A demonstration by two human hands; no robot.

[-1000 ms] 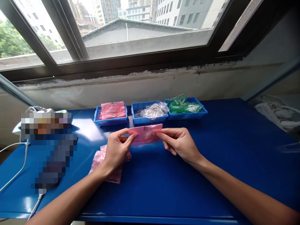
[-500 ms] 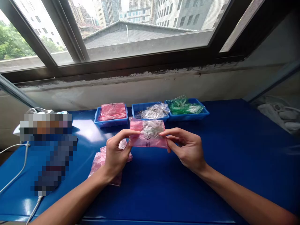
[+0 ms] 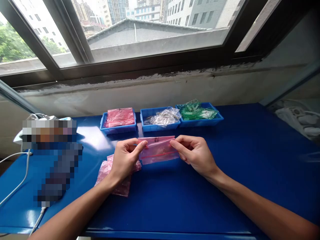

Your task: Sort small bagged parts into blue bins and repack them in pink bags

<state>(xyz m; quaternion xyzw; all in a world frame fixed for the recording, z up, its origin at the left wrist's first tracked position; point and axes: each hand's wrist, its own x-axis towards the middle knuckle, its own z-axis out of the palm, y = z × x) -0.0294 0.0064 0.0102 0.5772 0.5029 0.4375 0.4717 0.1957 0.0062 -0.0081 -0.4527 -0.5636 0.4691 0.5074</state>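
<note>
A pink translucent zip bag (image 3: 158, 151) is stretched between my two hands above the table, its red zip line running across the lower part. My left hand (image 3: 127, 156) pinches the bag's left end between thumb and fingers. At the other end, my right hand (image 3: 196, 153) grips it the same way. Whatever lies inside the bag cannot be made out now. Several pink bags (image 3: 121, 186) lie overlapping on the table, partly hidden behind my left hand and forearm.
Along the back stand a blue tray of pink bags (image 3: 120, 117), one of clear bags (image 3: 165, 116) and one of green bags (image 3: 196, 111). At left are a blurred dark object (image 3: 60, 173) and white cables (image 3: 27, 170). The blue table (image 3: 237, 166) meets a windowed wall.
The bag has been turned in my hands: the clear packet and printed symbol that faced me are out of sight, and the red zip line shows. Both hands still hold it.
</note>
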